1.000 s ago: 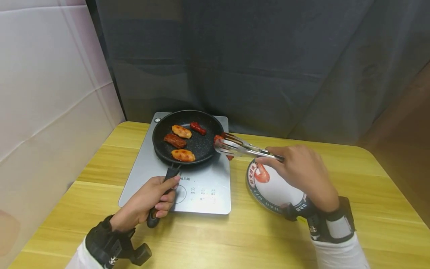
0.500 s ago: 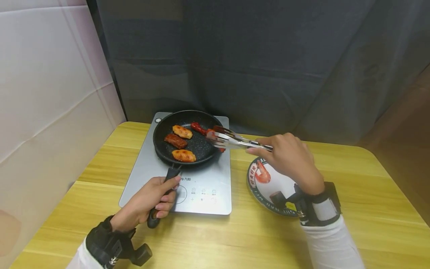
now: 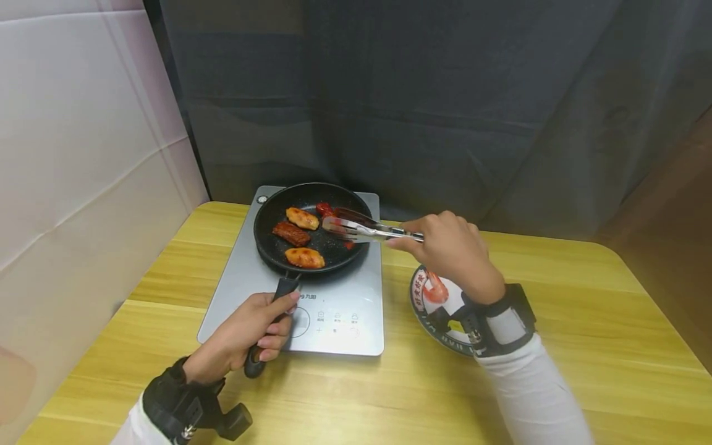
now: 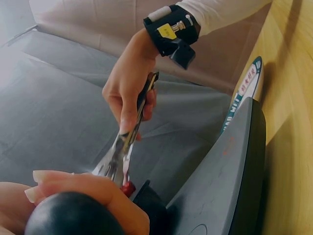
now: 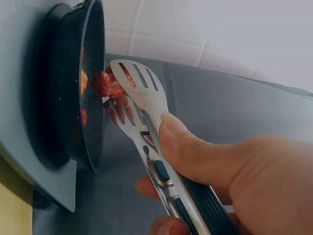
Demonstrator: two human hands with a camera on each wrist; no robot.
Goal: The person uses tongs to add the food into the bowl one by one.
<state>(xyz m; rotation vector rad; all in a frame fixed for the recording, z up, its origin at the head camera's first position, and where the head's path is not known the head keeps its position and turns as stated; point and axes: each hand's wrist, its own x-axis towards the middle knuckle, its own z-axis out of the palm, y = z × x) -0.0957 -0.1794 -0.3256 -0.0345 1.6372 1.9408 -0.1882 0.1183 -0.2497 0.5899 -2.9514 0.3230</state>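
Observation:
My left hand (image 3: 250, 330) grips the black handle (image 3: 285, 285) of a frying pan (image 3: 339, 262) that rests on a silver induction cooktop (image 3: 345, 309). In my right hand (image 3: 453, 250) is a pair of metal tongs (image 3: 369, 231), pinched between thumb and fingers. The slotted tong heads clasp a red piece of meat (image 5: 108, 84), held over the right side of the pan. Inside the pan lie two golden chicken wings (image 3: 304, 258), a brown slab of meat (image 3: 291, 234) and a red drumstick (image 3: 323, 209), partly hidden by the tongs.
A round plate (image 3: 436, 290) printed with a shrimp stands on the wooden table (image 3: 400, 395), right of the cooktop and beneath my right forearm. Dark cloth (image 3: 389, 111) hangs behind the table, and a pale panel (image 3: 83, 136) borders the left side.
My right hand has moved left with the tongs, bringing the red meat from the pan's right rim to over its inside. My left hand keeps its grip on the pan handle.

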